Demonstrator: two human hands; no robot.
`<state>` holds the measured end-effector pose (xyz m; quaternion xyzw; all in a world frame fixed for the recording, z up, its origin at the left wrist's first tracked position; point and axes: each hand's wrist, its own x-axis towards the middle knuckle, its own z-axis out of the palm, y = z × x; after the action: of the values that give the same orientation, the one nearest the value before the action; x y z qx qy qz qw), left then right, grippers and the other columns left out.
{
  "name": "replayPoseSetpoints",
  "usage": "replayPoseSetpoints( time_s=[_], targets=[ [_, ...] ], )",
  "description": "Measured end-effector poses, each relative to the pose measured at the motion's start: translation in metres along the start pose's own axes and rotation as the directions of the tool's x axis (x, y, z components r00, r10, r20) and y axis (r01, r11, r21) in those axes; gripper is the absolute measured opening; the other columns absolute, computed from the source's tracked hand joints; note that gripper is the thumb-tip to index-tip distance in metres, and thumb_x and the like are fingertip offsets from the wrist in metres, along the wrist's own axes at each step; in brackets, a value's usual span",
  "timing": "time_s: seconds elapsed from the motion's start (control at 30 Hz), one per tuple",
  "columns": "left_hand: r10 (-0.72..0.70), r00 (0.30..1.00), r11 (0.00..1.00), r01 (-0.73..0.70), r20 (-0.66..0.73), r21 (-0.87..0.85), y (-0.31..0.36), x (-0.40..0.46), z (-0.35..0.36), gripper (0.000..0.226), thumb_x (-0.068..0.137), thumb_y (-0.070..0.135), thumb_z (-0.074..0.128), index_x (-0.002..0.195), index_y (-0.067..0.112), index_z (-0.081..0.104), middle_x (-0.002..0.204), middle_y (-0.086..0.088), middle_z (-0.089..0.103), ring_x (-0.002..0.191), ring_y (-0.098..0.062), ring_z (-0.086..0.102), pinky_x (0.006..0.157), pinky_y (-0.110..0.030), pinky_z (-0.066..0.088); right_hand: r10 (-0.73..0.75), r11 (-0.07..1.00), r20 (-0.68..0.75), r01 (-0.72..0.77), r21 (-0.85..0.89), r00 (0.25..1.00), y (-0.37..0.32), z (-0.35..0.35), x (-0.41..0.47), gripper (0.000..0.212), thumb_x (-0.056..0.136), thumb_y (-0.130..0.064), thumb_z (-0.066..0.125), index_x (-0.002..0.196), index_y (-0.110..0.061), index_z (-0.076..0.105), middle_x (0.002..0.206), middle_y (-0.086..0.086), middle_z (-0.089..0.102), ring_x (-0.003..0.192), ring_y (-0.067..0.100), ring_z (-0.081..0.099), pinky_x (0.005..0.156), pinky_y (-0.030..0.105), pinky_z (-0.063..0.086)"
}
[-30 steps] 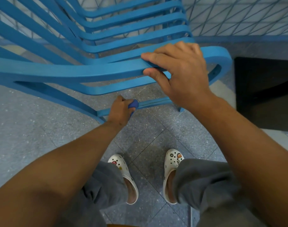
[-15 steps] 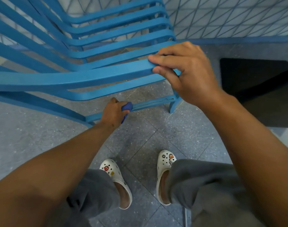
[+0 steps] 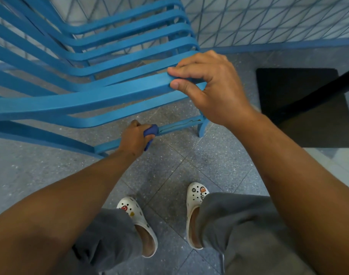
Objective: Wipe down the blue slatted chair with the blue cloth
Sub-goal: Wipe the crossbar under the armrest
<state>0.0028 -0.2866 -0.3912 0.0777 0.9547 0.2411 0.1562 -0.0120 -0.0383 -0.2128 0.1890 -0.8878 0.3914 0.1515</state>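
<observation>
The blue slatted chair [image 3: 86,100] fills the upper left of the head view, its curved slats running from left to right. My right hand [image 3: 209,86] grips the end of the top armrest slat, thumb under and fingers over it. Lower down, my left hand [image 3: 135,137] holds the dark blue cloth [image 3: 150,132] wrapped around the chair's low crossbar [image 3: 179,126] near the floor. Only a small fold of the cloth shows past my fingers.
A black mat or table base [image 3: 300,108] lies on the speckled grey floor at the right, crossed by a black bar [image 3: 318,92]. A blue wire-mesh fence [image 3: 268,20] stands behind the chair. My feet in white clogs [image 3: 195,205] stand just in front of it.
The left hand with the cloth has slid a little along the low crossbar. The right hand keeps its grip on the armrest while the view has shifted slightly.
</observation>
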Motion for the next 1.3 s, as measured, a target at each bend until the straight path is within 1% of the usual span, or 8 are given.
replayPoseSetpoints(
  time_s=[0.13,0.3,0.43,0.53,0.8,0.9,1.03,1.3],
  targets=[
    [0.005,1.000,0.999,-0.006,-0.026,-0.054,0.037,0.015,0.006,0.009,0.093,0.019,0.067,0.089,0.013,0.073,0.082,-0.009,0.056,0.068,-0.021,0.055,0.071,-0.034,0.048,-0.004,1.000,-0.005,0.004,0.016,1.000,0.000,-0.001,0.001,0.024,0.091,-0.037,0.073,0.110,-0.024,0.078,0.109,-0.010,0.073,0.101,0.015,0.064,0.096,0.033,0.040],
    [0.003,1.000,0.993,0.000,0.027,-0.120,0.043,0.024,0.013,0.020,0.093,0.026,0.070,0.111,0.017,0.074,0.099,-0.015,0.060,0.077,-0.030,0.063,0.078,-0.040,0.055,-0.005,1.000,0.010,0.004,0.015,1.000,0.000,-0.002,0.000,0.024,0.092,-0.037,0.072,0.111,-0.024,0.078,0.110,-0.008,0.073,0.102,0.014,0.063,0.095,0.026,0.036],
    [0.026,0.999,0.999,-0.027,-0.027,-0.033,0.001,0.006,0.001,0.013,0.091,0.024,0.066,0.081,0.018,0.071,0.066,0.008,0.056,0.066,-0.010,0.048,0.075,-0.039,0.050,0.006,1.000,0.010,-0.006,0.019,1.000,0.001,-0.001,0.000,0.024,0.092,-0.039,0.072,0.111,-0.026,0.078,0.109,-0.010,0.073,0.102,0.014,0.062,0.095,0.027,0.036],
    [-0.011,0.996,0.999,0.007,-0.088,-0.049,0.000,0.000,0.004,0.028,0.092,0.017,0.065,0.064,0.019,0.062,0.053,0.009,0.057,0.069,-0.017,0.052,0.072,-0.041,0.051,0.012,1.000,-0.004,-0.012,0.022,1.000,0.000,0.000,-0.001,0.023,0.091,-0.039,0.072,0.110,-0.026,0.078,0.109,-0.010,0.073,0.102,0.017,0.063,0.096,0.032,0.038],
    [-0.015,1.000,0.996,0.014,-0.001,-0.090,0.074,0.030,0.024,0.020,0.099,0.026,0.060,0.093,0.010,0.071,0.090,-0.020,0.064,0.082,-0.035,0.063,0.083,-0.045,0.054,0.007,1.000,-0.008,-0.007,0.022,1.000,0.001,0.000,0.000,0.023,0.091,-0.039,0.072,0.109,-0.026,0.078,0.109,-0.010,0.073,0.102,0.017,0.063,0.096,0.036,0.039],
    [-0.003,1.000,0.997,0.004,0.025,-0.075,0.076,0.034,0.023,0.017,0.097,0.027,0.063,0.103,0.014,0.072,0.098,-0.018,0.062,0.083,-0.032,0.063,0.086,-0.041,0.055,0.009,1.000,-0.003,-0.009,0.028,1.000,0.001,-0.001,0.001,0.024,0.091,-0.039,0.072,0.110,-0.025,0.078,0.109,-0.010,0.073,0.101,0.015,0.063,0.096,0.034,0.039],
    [0.002,1.000,1.000,-0.001,0.027,-0.024,0.041,0.026,0.015,0.039,0.093,0.028,0.071,0.131,0.019,0.067,0.110,-0.016,0.056,0.092,-0.030,0.059,0.088,-0.038,0.048,0.018,0.999,0.001,-0.018,0.032,1.000,0.000,-0.002,0.001,0.023,0.091,-0.039,0.072,0.109,-0.026,0.078,0.109,-0.011,0.073,0.100,0.014,0.063,0.095,0.033,0.039],
    [-0.056,0.997,0.997,0.052,-0.057,-0.064,0.056,0.023,0.033,0.030,0.097,0.026,0.066,0.124,0.013,0.071,0.110,-0.019,0.055,0.097,-0.036,0.058,0.094,-0.046,0.050,0.030,0.999,-0.005,-0.030,0.018,1.000,-0.002,-0.001,0.001,0.022,0.091,-0.041,0.072,0.108,-0.027,0.078,0.107,-0.012,0.073,0.100,0.015,0.063,0.095,0.036,0.040]
  ],
)
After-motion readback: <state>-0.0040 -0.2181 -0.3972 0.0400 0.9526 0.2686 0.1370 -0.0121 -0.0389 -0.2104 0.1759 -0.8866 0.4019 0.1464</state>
